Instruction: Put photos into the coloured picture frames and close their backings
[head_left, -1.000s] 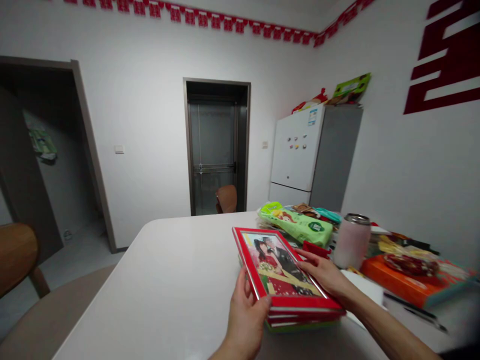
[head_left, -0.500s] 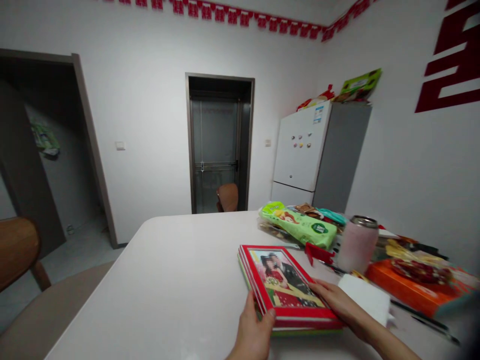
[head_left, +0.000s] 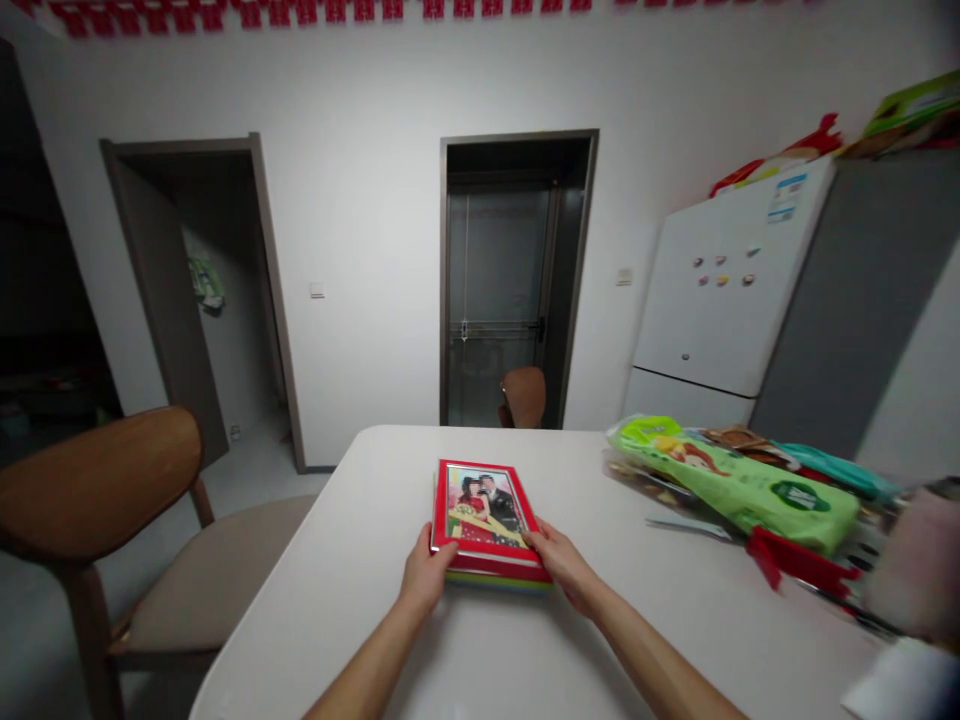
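Frame stack (head_left: 487, 512) between left fingers (head_left: 442, 556) and right fingers (head_left: 538, 542), held near 2 front corners; farther right, green packet (head_left: 750, 482), contents hidden.

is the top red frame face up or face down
Face up: the red frame shows its photo, with the left hand and right hand at its edges.

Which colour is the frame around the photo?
The frame is mostly red; the head view shows it best.

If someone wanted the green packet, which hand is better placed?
Probably the right hand: it holds the red frame at right, nearer the green packet, while the left hand is farther off.
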